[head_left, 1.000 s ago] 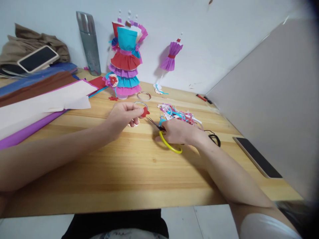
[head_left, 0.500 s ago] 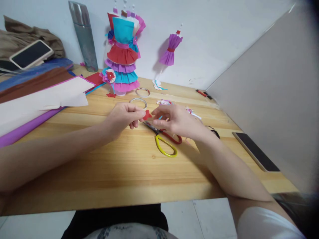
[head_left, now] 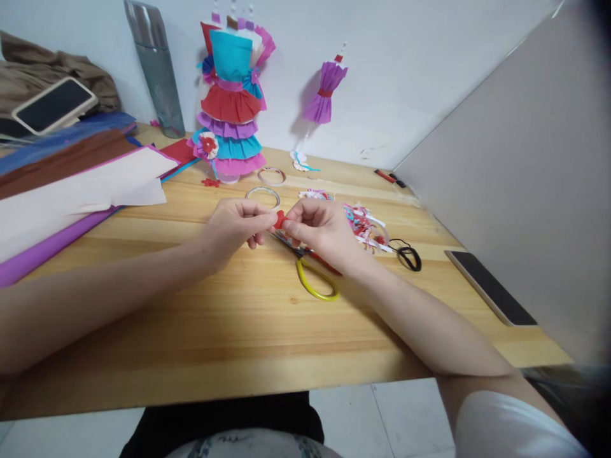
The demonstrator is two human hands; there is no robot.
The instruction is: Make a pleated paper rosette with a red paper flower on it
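Between thumb and fingers my left hand pinches a small red paper flower by its left side. My right hand is closed on the flower's right side, so both hands hold it over the table. Scissors with one yellow and one red handle lie under my right hand, their blades partly hidden. Just behind my hands is a roll of tape, with a second tape ring beyond it. Another red paper flower lies flat at the back left.
A tiered crepe-paper dress and a smaller purple dress stand by the wall. Coloured paper sheets and a bottle are at left. Paper scraps, a black hair tie and a phone lie right.
My right hand has moved left and its fingers have closed on the red paper flower. My left hand keeps its pinch. More of the scraps and hair tie now shows.
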